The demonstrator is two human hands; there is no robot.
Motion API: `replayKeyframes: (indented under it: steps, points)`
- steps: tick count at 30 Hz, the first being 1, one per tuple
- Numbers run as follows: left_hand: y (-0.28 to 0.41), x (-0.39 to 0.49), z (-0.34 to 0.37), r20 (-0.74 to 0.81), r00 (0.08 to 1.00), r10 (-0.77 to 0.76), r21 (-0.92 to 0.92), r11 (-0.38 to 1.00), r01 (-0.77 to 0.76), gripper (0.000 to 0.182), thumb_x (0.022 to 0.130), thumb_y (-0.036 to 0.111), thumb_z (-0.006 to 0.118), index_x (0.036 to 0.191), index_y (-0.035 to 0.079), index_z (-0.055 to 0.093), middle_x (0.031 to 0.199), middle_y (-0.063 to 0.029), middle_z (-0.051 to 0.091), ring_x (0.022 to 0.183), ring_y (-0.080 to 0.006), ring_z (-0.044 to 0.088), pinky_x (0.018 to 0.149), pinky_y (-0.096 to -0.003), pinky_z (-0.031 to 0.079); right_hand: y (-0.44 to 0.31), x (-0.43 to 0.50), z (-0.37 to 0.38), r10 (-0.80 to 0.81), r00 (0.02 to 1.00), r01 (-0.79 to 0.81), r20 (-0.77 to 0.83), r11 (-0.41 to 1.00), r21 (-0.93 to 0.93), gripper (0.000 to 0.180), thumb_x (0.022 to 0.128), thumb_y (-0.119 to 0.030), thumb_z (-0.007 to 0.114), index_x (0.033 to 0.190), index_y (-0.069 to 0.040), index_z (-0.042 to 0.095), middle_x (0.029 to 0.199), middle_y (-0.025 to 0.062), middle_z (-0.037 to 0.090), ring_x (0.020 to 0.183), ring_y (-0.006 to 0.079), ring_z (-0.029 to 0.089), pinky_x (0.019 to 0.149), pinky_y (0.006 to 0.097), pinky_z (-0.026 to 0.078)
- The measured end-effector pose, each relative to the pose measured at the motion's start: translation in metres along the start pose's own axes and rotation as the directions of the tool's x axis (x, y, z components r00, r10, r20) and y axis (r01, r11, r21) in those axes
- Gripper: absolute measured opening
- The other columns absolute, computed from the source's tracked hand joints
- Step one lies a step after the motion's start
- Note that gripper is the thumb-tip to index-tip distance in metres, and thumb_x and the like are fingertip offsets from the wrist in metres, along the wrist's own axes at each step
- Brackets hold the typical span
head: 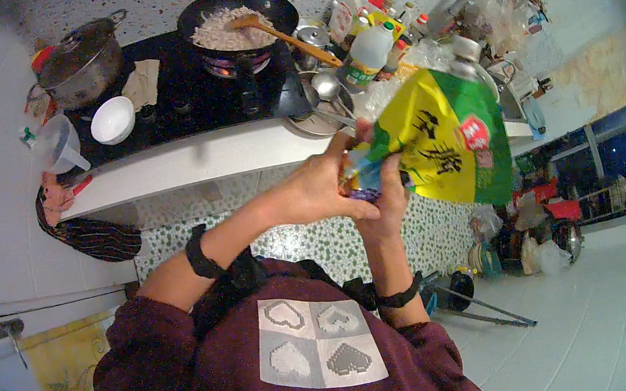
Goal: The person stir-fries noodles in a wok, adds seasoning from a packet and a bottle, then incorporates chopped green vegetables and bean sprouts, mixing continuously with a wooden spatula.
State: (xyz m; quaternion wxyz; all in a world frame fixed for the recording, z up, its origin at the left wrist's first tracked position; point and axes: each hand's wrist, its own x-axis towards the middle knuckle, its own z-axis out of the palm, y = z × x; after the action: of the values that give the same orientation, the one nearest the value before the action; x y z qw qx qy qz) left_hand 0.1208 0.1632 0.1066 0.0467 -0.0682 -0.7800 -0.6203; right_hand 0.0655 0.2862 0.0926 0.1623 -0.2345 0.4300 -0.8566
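Observation:
Both of my hands are at the gathered end of a large yellow and green plastic bag that bears writing. My left hand grips it from the left, with fingers curled around the far side. Below and to the right, my right hand holds the same end with the thumb up. Blue, orange and purple printed plastic shows between the hands, though whether it belongs to the bag is unclear. The bag hangs out to the right, in front of the counter. What it contains is hidden.
A black wok holds pale chopped food and a wooden spatula over a lit burner. Left are a steel pot and white bowl. Bottles crowd the right, near a metal ladle.

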Motion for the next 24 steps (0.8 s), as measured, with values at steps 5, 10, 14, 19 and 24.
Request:
replayKeyframes:
  steps: [5, 10, 14, 19, 24]
  points:
    - [-0.017, 0.013, 0.001, -0.003, 1.0, -0.025, -0.12, 0.992, 0.024, 0.064, 0.066, 0.015, 0.072, 0.12, -0.003, 0.042, 0.101, -0.0166, 0.062, 0.095, -0.0236, 0.059, 0.085, -0.0346, 0.046, -0.008, 0.015, -0.019, 0.079, 0.973, -0.019, 0.218, 0.965, -0.263, 0.071, 0.07, -0.041, 0.076, 0.12, 0.001, 0.048, 0.116, 0.0131, 0.054, 0.107, 0.0263, 0.054, 0.092, 0.0401, 0.044]
    - [-0.033, 0.027, 0.006, -0.006, 0.995, -0.102, 0.106, 0.989, 0.102, 0.039, 0.072, 0.013, 0.062, 0.106, -0.004, 0.052, 0.089, -0.0212, 0.063, 0.086, -0.0334, 0.062, 0.075, -0.0415, 0.048, -0.003, 0.032, -0.027, 0.122, 0.974, -0.082, 0.192, 0.975, -0.205, 0.062, 0.068, -0.026, 0.078, 0.117, 0.0, 0.051, 0.112, 0.0126, 0.058, 0.102, 0.0229, 0.057, 0.09, 0.0364, 0.045]
    - [-0.038, 0.042, 0.008, 0.014, 0.996, -0.09, 0.461, 0.884, 0.073, 0.02, 0.076, 0.013, 0.055, 0.084, -0.004, 0.059, 0.078, -0.0235, 0.063, 0.078, -0.0409, 0.061, 0.072, -0.048, 0.048, 0.006, 0.043, -0.027, 0.107, 0.994, -0.113, -0.037, 0.936, -0.333, 0.044, 0.069, -0.011, 0.077, 0.107, -0.002, 0.059, 0.104, 0.0084, 0.063, 0.091, 0.0163, 0.059, 0.08, 0.0293, 0.048]
    - [-0.031, 0.065, -0.006, 0.051, 0.995, -0.088, 0.618, 0.785, 0.038, 0.021, 0.077, 0.017, 0.053, 0.081, -0.002, 0.061, 0.073, -0.0223, 0.063, 0.07, -0.0395, 0.062, 0.066, -0.0494, 0.049, 0.004, 0.067, -0.026, 0.0, 0.999, -0.019, -0.054, 0.937, -0.349, 0.035, 0.07, -0.009, 0.073, 0.102, -0.001, 0.06, 0.095, 0.0079, 0.065, 0.087, 0.0182, 0.061, 0.076, 0.0309, 0.049]
    - [-0.018, 0.092, -0.03, 0.111, 0.991, -0.077, 0.666, 0.746, -0.016, 0.022, 0.078, 0.018, 0.054, 0.084, -0.002, 0.059, 0.074, -0.0215, 0.063, 0.067, -0.0416, 0.061, 0.065, -0.0481, 0.051, -0.002, 0.106, -0.008, -0.055, 0.992, 0.009, -0.113, 0.928, -0.373, 0.022, 0.066, -0.008, 0.062, 0.084, 0.005, 0.059, 0.079, 0.0091, 0.059, 0.072, 0.021, 0.057, 0.073, 0.0352, 0.049]
